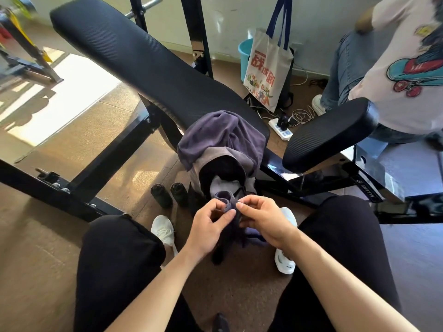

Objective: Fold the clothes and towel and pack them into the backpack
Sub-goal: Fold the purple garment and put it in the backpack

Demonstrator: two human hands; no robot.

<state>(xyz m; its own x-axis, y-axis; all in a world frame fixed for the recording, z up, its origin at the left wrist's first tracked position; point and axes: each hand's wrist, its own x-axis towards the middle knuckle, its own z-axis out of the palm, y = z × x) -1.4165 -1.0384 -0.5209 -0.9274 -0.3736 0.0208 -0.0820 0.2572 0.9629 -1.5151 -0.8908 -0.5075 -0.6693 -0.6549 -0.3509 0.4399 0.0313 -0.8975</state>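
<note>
Backpack (203,164) mostly hidden under towel (215,135) (only dark opening shows), 2nd person (395,68) cut off at rt edge.

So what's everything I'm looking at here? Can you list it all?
bench pad: one, black, slanting across the middle
smaller pad: one, black, right
purple cloth: one, draped over the bench end and backpack
backpack: one, grey and black, open, under that cloth
grey cloth: one, pale, in the backpack's mouth
bottles: two, black, on the floor left of the backpack
tote bag: one, white with blue handles, behind the bench
bucket: one, blue, behind the tote bag
power strip: one, white, on the floor
other person: one, white T-shirt, jeans, far right
dark garment: one, dark purple, between both hands
shoes: two, white, on the floor
left hand: pinches the garment
right hand: pinches the garment
</note>
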